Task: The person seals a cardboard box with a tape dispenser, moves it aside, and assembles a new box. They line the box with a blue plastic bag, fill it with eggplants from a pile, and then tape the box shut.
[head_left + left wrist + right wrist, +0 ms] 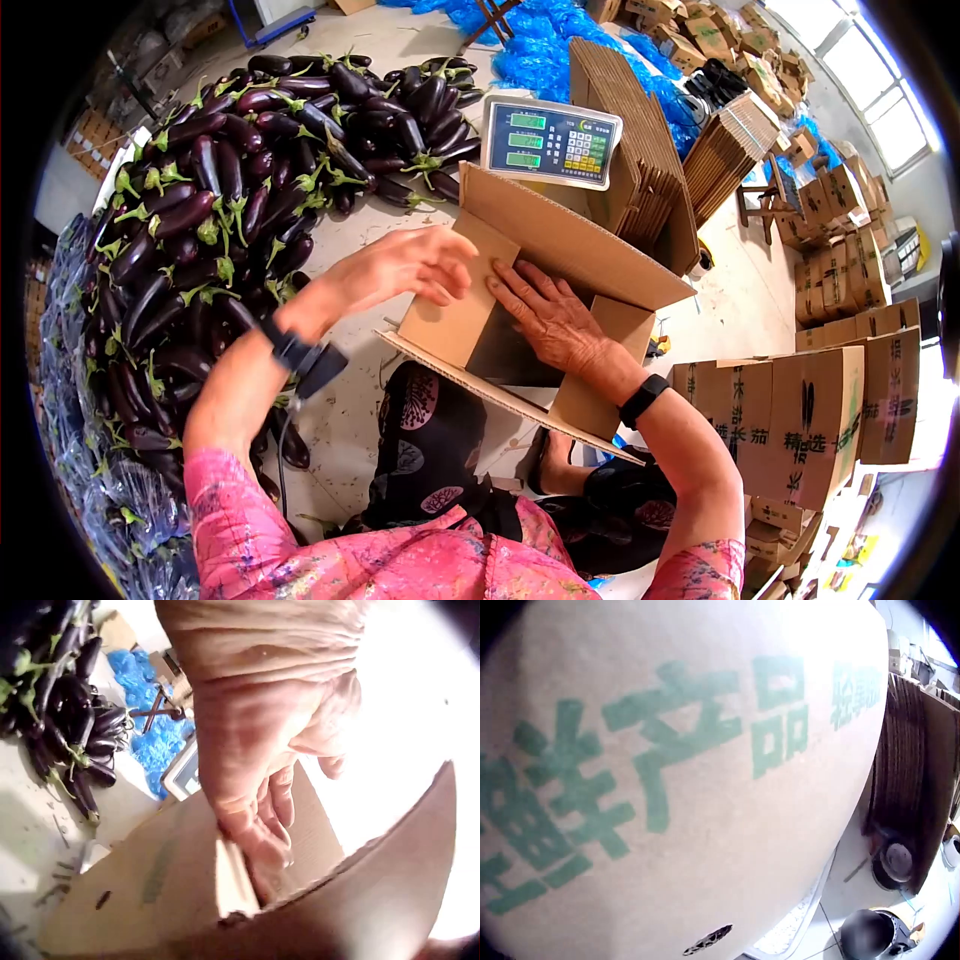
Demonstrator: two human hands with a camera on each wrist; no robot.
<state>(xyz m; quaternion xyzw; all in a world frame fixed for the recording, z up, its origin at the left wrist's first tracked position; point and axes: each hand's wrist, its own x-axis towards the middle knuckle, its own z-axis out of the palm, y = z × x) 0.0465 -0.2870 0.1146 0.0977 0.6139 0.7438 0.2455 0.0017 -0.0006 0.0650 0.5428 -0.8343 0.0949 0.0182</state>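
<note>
An open cardboard box [600, 250] stands in front of the person, its long flaps spread outward. The right hand [550, 318] reaches into its mouth with extended fingers, the fingertips at the inner edge of the left end flap [455, 325]. Above that same flap is the left hand [415, 265], its fingers loosely bent and holding nothing. The left wrist view shows the left hand [259, 780] from the palm side, close over the box's edge. In the right wrist view a box wall [705, 795] with green printed characters fills most of the picture, and the right hand is hidden.
A large heap of eggplants [230, 200] lies to the left. Behind the box is a digital scale [550, 142], with stacks of flattened cardboard [635, 140] beside it. Printed cartons [790, 420] stand at the right. Blue plastic sheeting [550, 60] lies at the back.
</note>
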